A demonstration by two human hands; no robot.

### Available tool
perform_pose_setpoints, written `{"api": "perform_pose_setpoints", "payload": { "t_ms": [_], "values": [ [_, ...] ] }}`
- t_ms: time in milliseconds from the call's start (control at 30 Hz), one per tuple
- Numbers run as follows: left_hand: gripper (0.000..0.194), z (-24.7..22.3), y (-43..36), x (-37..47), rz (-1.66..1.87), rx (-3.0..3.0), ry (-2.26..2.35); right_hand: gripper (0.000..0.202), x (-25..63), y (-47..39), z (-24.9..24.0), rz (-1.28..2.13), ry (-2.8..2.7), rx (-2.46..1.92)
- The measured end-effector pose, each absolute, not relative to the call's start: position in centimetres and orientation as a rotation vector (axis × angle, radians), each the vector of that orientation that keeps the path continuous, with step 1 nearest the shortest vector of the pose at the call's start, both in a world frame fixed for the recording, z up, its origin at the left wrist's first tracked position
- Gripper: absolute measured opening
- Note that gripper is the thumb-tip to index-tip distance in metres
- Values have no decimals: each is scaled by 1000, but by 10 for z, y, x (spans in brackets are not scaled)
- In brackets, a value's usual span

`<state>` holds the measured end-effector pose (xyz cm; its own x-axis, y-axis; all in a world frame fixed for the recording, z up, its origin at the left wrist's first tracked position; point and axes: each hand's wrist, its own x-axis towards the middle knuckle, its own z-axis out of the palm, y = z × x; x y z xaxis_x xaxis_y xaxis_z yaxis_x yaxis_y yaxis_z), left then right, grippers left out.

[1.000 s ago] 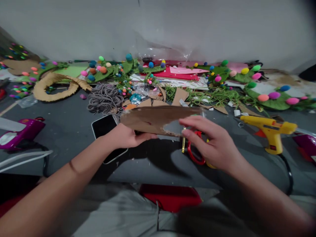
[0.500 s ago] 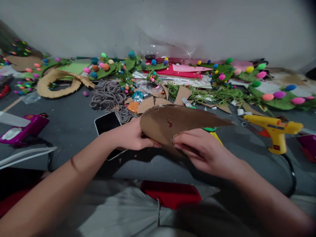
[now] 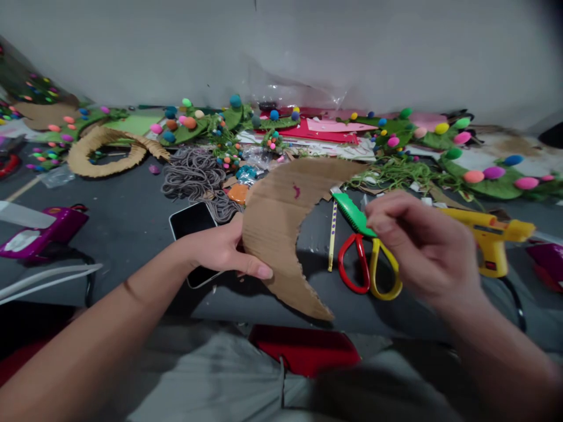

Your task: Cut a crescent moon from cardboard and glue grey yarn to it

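A brown cardboard crescent [image 3: 279, 223] with a small dark red mark stands tilted over the table, its rough inner curve facing right. My left hand [image 3: 229, 249] grips its left edge, thumb on the near face and the other fingers hidden behind. To the right of the crescent, my right hand [image 3: 422, 246] is raised with its fingers pinched together; whatever they may hold is too small to make out. Scissors with one red and one yellow handle [image 3: 385, 293], a green cutter [image 3: 352, 212] and a spotted yellow-white stick [image 3: 333, 237] lie between the crescent and my right hand.
Beside my left wrist lies a phone [image 3: 191, 221], with grey yarn [image 3: 191, 176] behind it. A yellow glue gun [image 3: 488, 234] is at the right, a purple one [image 3: 46, 231] at the left. Green felt shapes with colourful pompoms and a paper ring [image 3: 79, 158] line the back.
My right hand has let go of the cardboard and moved right and up. The crescent has turned to show its full face, uncovering the scissors, cutter and stick.
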<state>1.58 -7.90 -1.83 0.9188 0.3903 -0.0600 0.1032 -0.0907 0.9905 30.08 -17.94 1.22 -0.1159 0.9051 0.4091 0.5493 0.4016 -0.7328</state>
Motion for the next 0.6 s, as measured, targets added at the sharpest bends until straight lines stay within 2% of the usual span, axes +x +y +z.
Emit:
{"api": "perform_pose_setpoints", "payload": {
  "t_ms": [133, 167, 267, 367, 600],
  "values": [
    [15, -17, -80, 18, 254, 1596, 347, 36, 306, -173, 9, 586, -1809, -1426],
    [15, -16, -80, 20, 268, 1614, 337, 36, 303, -172, 9, 612, -1827, -1417],
    [16, -18, -82, 25, 240, 1667, 344, 9, 289, -176, 9, 771, -1948, -1228],
    [25, -24, -83, 26, 211, 1681, 382, 13, 276, -184, 12, 969, -2019, -1112],
    [35, -28, -83, 27, 182, 1690, 345, 16, 270, -189, 7, 957, -2055, -1097]
  ]
}}
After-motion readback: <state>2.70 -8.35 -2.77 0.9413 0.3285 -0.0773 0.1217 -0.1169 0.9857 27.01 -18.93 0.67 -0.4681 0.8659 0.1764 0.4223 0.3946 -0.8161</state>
